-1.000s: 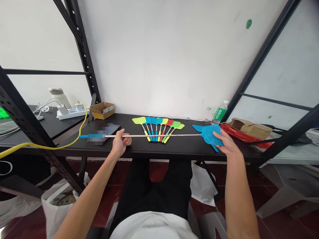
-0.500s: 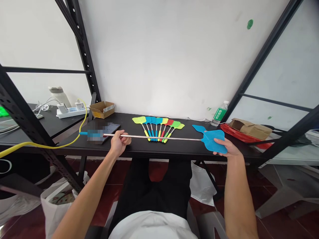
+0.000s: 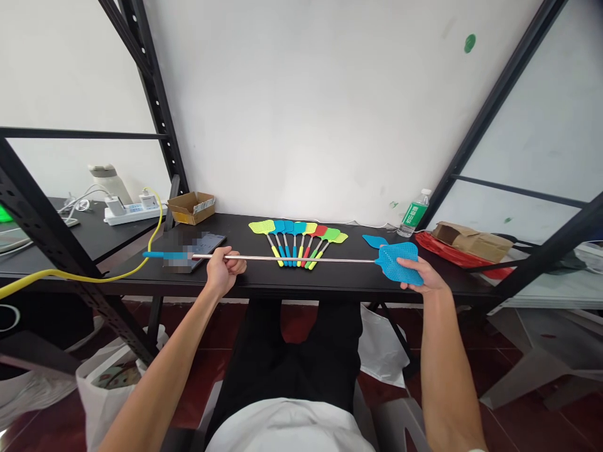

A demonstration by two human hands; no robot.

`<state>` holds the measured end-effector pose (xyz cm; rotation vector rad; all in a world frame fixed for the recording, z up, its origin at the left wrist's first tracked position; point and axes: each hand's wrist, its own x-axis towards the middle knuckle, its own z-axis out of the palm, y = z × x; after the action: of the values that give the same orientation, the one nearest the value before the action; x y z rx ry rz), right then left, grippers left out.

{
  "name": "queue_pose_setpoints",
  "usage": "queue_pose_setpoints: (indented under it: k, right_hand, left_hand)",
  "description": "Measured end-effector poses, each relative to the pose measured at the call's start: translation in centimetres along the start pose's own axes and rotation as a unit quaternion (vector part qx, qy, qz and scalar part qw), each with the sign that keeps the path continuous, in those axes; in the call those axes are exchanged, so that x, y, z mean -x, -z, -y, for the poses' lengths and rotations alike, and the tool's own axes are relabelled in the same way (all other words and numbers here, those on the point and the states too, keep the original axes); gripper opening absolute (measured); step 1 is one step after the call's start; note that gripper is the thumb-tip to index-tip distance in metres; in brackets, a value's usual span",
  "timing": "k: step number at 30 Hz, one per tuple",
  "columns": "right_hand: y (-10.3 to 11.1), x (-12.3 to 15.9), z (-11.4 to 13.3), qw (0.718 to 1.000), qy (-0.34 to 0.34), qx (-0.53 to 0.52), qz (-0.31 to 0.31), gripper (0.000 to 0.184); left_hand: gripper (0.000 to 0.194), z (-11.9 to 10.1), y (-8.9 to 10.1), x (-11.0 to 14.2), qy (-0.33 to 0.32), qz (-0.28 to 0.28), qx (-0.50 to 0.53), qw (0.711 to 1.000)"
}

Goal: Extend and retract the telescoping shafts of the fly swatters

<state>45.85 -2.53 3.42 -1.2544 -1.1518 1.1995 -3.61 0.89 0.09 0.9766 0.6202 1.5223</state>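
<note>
Both hands hold a long blue fly swatter (image 3: 399,262) stretched sideways above the front of the black table. My left hand (image 3: 225,271) is closed round its thin metal rod, near the blue handle at the left. At the other end, my right hand (image 3: 423,274) grips the perforated blue head between thumb and fingers. Behind the rod, several short fly swatters (image 3: 295,243) in yellow, blue, red and green lie fanned out, handles toward me. Another blue swatter (image 3: 374,241) lies behind the held head, partly hidden by it.
An open cardboard box (image 3: 191,208) and a dark flat panel (image 3: 207,243), partly blurred, are at left. A yellow cable (image 3: 153,242) crosses near the swatter handle. At right stand a water bottle (image 3: 413,215) and a brown paper package (image 3: 471,242) on red plastic. Black shelf posts (image 3: 153,88) flank the table.
The held swatter's head dipped toward me, then rose slightly, and its tilt changed a little. Both hands keep their grip. The fanned swatters have stayed put.
</note>
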Motion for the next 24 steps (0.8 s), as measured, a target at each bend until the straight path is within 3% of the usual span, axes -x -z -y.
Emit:
queue_pose_setpoints:
  k: [14, 24]
  right_hand:
    - [0.2, -0.7, -0.2, 0.999, 0.012, -0.024, 0.033, 0.062]
    - [-2.9, -0.7, 0.8, 0.996, 0.010, 0.018, 0.081, 0.066]
  left_hand:
    - [0.046, -0.2, 0.0, 0.1, -0.015, 0.010, -0.010, 1.000]
    - [0.046, -0.1, -0.5, 0.2, 0.007, -0.010, 0.000, 1.000]
